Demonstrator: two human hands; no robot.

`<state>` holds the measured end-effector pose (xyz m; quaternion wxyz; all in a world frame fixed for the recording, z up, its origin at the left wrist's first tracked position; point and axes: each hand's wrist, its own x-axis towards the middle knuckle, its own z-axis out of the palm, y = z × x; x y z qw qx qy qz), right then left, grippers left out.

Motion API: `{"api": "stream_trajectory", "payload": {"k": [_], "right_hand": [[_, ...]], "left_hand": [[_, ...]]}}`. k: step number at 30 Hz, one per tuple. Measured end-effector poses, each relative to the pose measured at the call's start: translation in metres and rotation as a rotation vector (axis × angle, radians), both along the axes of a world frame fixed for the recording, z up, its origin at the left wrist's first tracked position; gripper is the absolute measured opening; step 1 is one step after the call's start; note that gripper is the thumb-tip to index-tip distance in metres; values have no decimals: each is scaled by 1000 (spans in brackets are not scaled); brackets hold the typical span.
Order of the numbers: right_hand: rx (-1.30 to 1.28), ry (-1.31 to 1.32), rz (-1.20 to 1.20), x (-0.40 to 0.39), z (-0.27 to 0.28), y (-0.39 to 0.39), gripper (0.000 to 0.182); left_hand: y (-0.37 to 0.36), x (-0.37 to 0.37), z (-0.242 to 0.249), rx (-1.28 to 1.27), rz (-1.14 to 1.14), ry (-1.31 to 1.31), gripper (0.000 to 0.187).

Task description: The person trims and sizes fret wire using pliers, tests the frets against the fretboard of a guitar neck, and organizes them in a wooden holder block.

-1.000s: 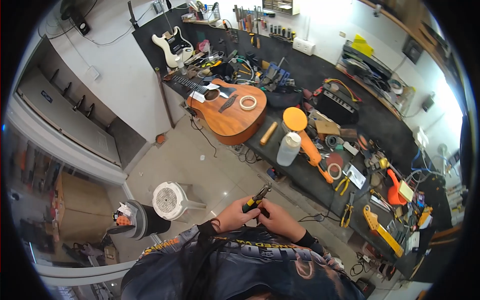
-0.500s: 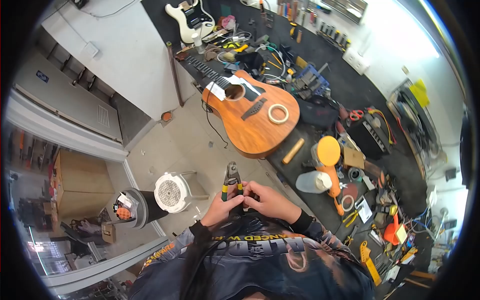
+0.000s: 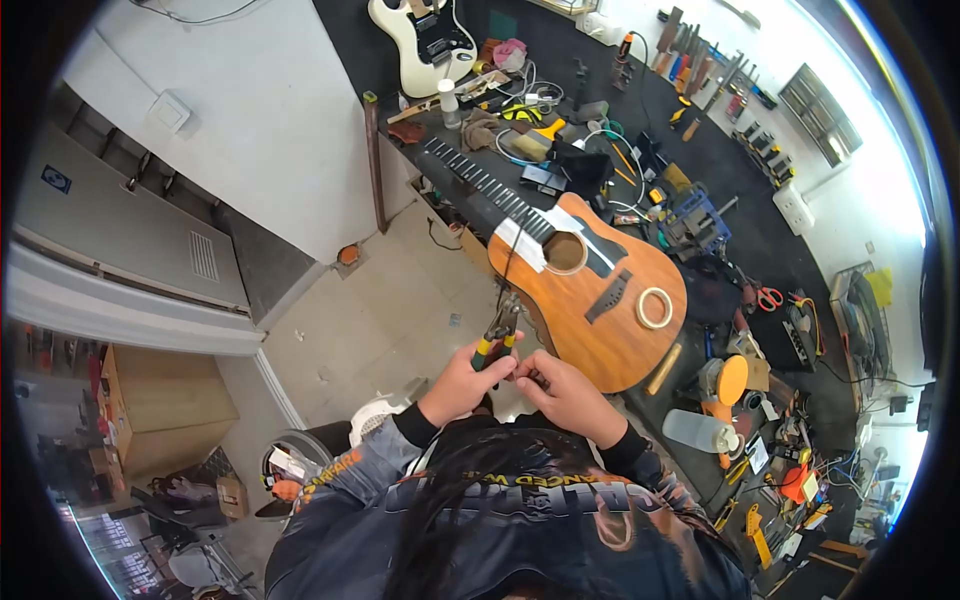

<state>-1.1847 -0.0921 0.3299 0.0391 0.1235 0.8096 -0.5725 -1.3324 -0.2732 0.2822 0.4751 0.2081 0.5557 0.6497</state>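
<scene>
So the pliers are low and just left of centre in view, yellow-banded grips down, nose pointing up towards twelve. The left hand has its fingers closed round the grips. The right hand is right beside it at about four o'clock, fingers curled in and thumb side facing the left. Can't tell from this angle if it's pinching anything, it's pretty small and murky in there.

Going outward, the acoustic guitar takes up two to three o'clock, neck running up to twelve. It's got paper around the soundhole and a tape roll lying on the body. A wooden stick sits at three, just past the body's edge, with a squeeze bottle at four.

The white electric is up between eleven and twelve on the dark bench. Down at eight there's a white stool, partly hidden by the sleeve.
</scene>
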Motion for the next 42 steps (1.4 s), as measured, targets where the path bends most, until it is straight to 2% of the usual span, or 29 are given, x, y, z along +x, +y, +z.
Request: {"api": "stream_trajectory", "payload": {"k": [5, 7, 11, 13, 18, 20, 21, 25, 29, 34, 36, 40, 42], "right_hand": [[-69, -47, -3, -58, 2, -11, 13], [-60, -24, 22, -80, -6, -10, 17], [-71, 13, 22, -126, -21, 1, 17], [-21, 73, 45, -150, -26, 11, 15], [-3, 87, 29, -216, -36, 42, 12], [13, 86, -2, -239, -33, 54, 12], [9, 120, 20, -252, -29, 60, 13], [39, 134, -17, -288, -21, 78, 16], [37, 63, -155, -306, -17, 83, 17], [111, -30, -441, -323, -15, 71, 18], [104, 12, -630, -331, -12, 57, 19], [112, 9, -811, -341, 0, 36, 20], [163, -9, -905, -340, 3, 26, 20]], "left_hand": [[-2, -75, 10, 10, -17, 85, 45], [-3, -91, 10, 10, 27, 122, 45], [0, -121, -13, 10, 81, 79, 44], [3, -139, -13, -5, 115, 0, 43], [21, -202, -10, -85, 74, 18, 41], [36, -227, -6, -109, 126, 32, 38], [49, -237, 4, -82, 153, 56, 26], [78, -283, 6, -157, 121, 171, 15], [111, -326, -4, -108, -17, 109, 17], [161, -387, -7, -84, -370, 131, 14], [177, -410, 0, -65, -475, 137, 12], [209, -444, 7, -67, -735, 241, 14], [222, -443, 4, 58, -786, 175, 19]]}}
